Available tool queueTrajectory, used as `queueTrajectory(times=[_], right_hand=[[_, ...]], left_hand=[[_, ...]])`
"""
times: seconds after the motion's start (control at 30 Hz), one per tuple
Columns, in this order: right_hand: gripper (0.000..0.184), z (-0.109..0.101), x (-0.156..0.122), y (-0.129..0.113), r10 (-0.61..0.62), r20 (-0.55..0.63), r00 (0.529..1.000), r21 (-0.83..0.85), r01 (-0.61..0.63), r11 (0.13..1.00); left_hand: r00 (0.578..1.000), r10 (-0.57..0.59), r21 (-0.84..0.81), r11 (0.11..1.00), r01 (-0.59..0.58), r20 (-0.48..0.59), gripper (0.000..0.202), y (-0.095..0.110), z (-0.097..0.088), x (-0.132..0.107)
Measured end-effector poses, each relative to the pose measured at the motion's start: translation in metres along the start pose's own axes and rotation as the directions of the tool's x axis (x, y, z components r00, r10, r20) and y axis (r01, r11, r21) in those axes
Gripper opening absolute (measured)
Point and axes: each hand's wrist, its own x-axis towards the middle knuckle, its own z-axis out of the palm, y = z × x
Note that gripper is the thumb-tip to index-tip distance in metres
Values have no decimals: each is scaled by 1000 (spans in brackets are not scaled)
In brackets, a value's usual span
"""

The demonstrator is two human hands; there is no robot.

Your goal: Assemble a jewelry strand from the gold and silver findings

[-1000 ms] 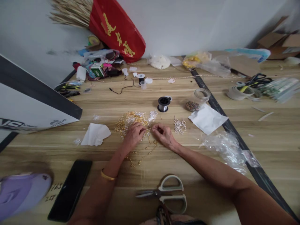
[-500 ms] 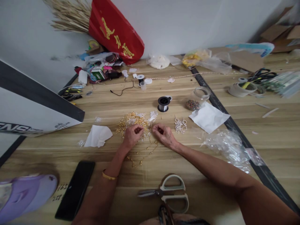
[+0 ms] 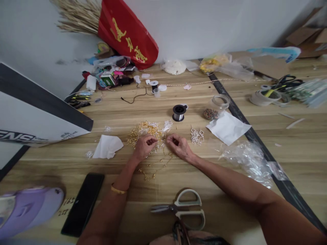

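- Right now my left hand is curled almost shut, thumb against fingertips, pinching the chain at the near edge of the gold pile.
- My right hand sits just beside it, fingers folded into the same tight pinch; the link between the two hands is too small to make out.
- From under the hands the chain trails toward me in a loose, crooked loop on the bench, while its far end is lost in the pile.
- I judge it featherlight and completely limp - it has no stiffness at all, so it will sag, kink and follow whichever end I pull.
- Fine metal like this is probably slick, and I expect it to slide out of flat finger pads unless I grip it with the very tips or the nails.
- It looks delicate too: a hard tug could open a link, and it could easily snag in the tangle behind my left hand.
- The best hold, I think, is right at the link I am working on - one pinch on each side with a short span between, the rest lying on the bench.
- Silver findings lie just right of my right hand, a spool stands beyond the pile, and scissors lie close to me, well apart from the chain.
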Motion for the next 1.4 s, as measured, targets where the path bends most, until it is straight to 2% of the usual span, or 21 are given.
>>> queueTrajectory(times=[0.13, 0.27, 0.4, 0.57, 0.83, 1.0, 1.13, 1.4], right_hand=[[14, 0, 0, -1, 2, 5, 1000, 1, -2, 1000], [16, 0, 1, 1, 1, 13, 1000, -10, -1, 1000], [18, 0, 1, 2, 5, 12, 1000, -12, -5, 1000], [17, 0, 0, 1, 2, 8, 1000, -18, -2, 1000], [19, 0, 0, 2, 10, 11, 1000, -25, -10, 1000], [18, 0, 0, 0, 7, 15, 1000, -10, -6, 1000], [20, 0, 1, 1, 25, 7, 1000, -1, -25, 1000], [21, 1, 2, 4, 28, 9, 1000, 44, -28, 999]], left_hand=[[992, 46, 134, 989, -63, 121, 11, 3, -7, 1], [994, 73, 209, 974, -89, 80, 12, 3, -8, 2], [990, 137, 271, 953, -135, 10, 6, 2, 1, 4], [979, 180, 394, 896, -202, 92, 12, 4, 10, 5], [982, 125, 351, 921, -167, 140, 13, -2, 1, 4], [991, 94, 347, 930, -123, 100, 12, 0, -5, 5], [988, 123, 324, 935, -146, 90, 11, 4, -1, 6], [974, 165, 325, 923, -207, 154, 15, 4, 14, 5]])
